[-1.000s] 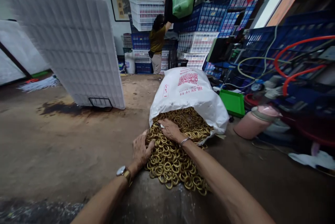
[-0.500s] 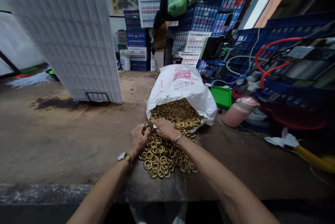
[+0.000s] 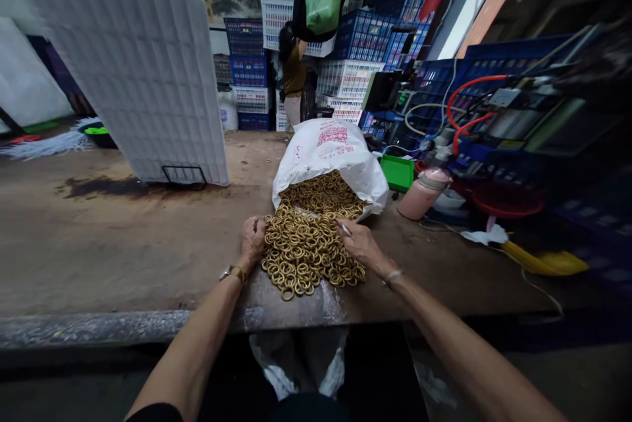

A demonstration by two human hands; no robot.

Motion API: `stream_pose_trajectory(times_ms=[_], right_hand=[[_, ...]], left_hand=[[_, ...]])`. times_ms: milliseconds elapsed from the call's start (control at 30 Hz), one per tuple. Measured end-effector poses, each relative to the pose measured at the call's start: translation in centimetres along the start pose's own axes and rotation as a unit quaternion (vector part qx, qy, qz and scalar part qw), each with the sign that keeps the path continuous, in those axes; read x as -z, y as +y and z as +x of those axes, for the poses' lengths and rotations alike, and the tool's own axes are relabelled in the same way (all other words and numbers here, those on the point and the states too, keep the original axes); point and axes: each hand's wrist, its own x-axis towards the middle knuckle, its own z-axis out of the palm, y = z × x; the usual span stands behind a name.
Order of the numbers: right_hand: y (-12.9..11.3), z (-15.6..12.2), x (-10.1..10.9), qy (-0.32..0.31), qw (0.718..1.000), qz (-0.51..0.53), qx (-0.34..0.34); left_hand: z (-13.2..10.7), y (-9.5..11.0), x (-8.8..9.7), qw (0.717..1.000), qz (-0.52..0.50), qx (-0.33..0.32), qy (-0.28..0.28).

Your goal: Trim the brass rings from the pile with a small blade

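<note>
Many brass-coloured rings (image 3: 299, 251) spill in a heap from the mouth of a white woven sack (image 3: 316, 152) lying on the table. At the heap's left edge is my left hand (image 3: 253, 236), its fingers curled in against the rings; what they hold, if anything, is hidden. My right hand (image 3: 363, 244) rests at the right side of the heap, fingers closed. A small pale, shiny piece shows at its fingers, too small to name. Inside the sack, more rings fill the opening.
A white padded panel (image 3: 143, 73) stands in a black wire holder (image 3: 184, 175) to the left. Right of the sack are a green tray (image 3: 397, 172), a pink bottle (image 3: 424, 193) and a machine with orange hoses (image 3: 469, 89). Stacked crates (image 3: 249, 70) stand behind the table.
My hands were close together at the sack's mouth and have moved apart, the right one outward to the right. More rings now lie spread between them. The view has shifted slightly.
</note>
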Motion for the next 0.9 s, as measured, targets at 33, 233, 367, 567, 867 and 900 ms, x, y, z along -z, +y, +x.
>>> stream_pose_trajectory(times_ms=[33, 233, 367, 567, 867, 900], right_hand=[[0.2, -1.4, -0.3, 0.026, 0.999, 0.039, -0.022], [0.5, -6.8, -3.1, 0.075, 0.984, 0.139, -0.083], [0.7, -7.7, -4.3, 0.110, 0.981, 0.128, -0.097], [2.6, -8.7, -5.7, 0.176, 0.969, 0.145, -0.097], [2.1, -8.8, -5.9, 0.197, 0.962, 0.165, -0.095], [1.9, -8.8, -5.8, 0.198, 0.962, 0.164, -0.096]], left_hand=[[-0.2, 0.0, 0.4, 1.000, -0.005, 0.006, 0.006], [-3.9, 0.6, 2.9, 0.999, -0.036, 0.020, 0.017], [-8.2, 1.5, 4.3, 0.998, -0.058, 0.024, 0.017], [-12.7, 2.5, 4.5, 0.998, -0.059, -0.012, 0.005], [-15.5, 5.1, 2.0, 0.990, 0.045, -0.135, -0.008], [-15.5, 5.5, 1.9, 0.989, 0.054, -0.138, -0.016]])
